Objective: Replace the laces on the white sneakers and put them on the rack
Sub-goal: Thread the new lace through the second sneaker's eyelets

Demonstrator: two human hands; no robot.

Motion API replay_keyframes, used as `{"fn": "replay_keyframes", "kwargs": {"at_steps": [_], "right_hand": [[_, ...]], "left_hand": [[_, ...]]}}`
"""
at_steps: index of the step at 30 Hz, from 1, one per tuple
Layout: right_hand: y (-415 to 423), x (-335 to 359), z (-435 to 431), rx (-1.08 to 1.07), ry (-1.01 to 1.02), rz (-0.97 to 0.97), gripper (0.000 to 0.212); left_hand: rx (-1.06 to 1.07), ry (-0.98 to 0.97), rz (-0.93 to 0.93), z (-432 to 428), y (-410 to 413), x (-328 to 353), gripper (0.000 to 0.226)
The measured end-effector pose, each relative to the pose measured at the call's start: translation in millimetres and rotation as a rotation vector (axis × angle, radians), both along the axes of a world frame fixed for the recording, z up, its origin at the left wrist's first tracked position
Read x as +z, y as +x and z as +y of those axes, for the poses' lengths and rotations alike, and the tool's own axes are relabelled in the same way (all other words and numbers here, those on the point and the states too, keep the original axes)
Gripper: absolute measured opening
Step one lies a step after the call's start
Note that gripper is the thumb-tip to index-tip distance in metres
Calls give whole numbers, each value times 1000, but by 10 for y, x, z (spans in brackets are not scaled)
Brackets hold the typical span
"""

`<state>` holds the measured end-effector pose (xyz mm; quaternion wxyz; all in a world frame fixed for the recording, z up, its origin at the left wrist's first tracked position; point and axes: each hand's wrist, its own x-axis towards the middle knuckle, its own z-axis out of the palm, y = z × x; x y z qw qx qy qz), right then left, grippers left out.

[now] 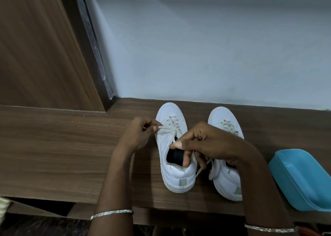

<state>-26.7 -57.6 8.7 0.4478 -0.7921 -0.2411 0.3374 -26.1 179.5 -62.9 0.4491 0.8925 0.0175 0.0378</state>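
Two white sneakers stand side by side on a brown wooden shelf top [53, 155], toes toward the wall. The left sneaker [176, 175] has a cream lace [171, 126] threaded through its front eyelets. My left hand [138, 133] pinches one end of that lace at the shoe's left side. My right hand [206, 144] pinches the other end above the shoe's opening, with more lace hanging below its fingers. The right sneaker [227, 182] is partly hidden behind my right hand; its lace [228, 125] shows at the front eyelets.
A blue plastic tub [300, 178] lies at the right end of the shelf top, close to the right sneaker. A pale wall [215, 47] rises right behind the shoes. A wooden panel [35, 47] stands at the left. Darker space opens below the shelf's front edge.
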Motion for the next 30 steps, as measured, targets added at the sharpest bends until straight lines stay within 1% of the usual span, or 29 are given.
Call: {"fn": "replay_keyframes", "kwargs": {"at_steps": [2,4,6,7,9,11,12,14,17,19,22,24,26,30], "right_hand": [[0,28,-40,16,-41,-61,32],[-1,52,-53,10,-103,-137,47],[-1,69,-63,-57,-110,-160,55],[6,70,-69,-95,-103,-180,54],[36,42,-85,-172,-89,-269,44],[65,-7,-89,-242,-96,-356,36],[75,-25,-78,-271,-100,-368,37],[86,-52,-39,-295,-110,-349,39],[92,-93,19,-280,-155,-381,33],[103,-105,18,-274,-161,-421,26],[132,-106,-22,-267,-86,-420,11],[153,-113,-45,-287,-49,-438,4],[164,-136,-50,-329,-19,-435,4],[158,-157,-48,-356,50,-322,6]], "left_hand": [[64,-41,-15,-40,-1,17,15],[169,-34,-104,-47,-7,75,21],[170,-71,-130,-10,-13,120,17],[111,-132,-89,12,-27,138,12],[-44,-248,26,21,-89,169,5],[-128,-257,85,16,-126,165,9],[-146,-233,92,14,-128,161,12],[-166,-203,116,19,-119,151,16],[-181,-199,141,30,-116,127,18],[-168,-205,137,29,-111,116,14],[-140,-228,133,28,-110,135,7],[-126,-242,124,34,-109,142,5],[-123,-248,115,34,-109,139,7],[-111,-240,118,23,-110,143,7]]}}
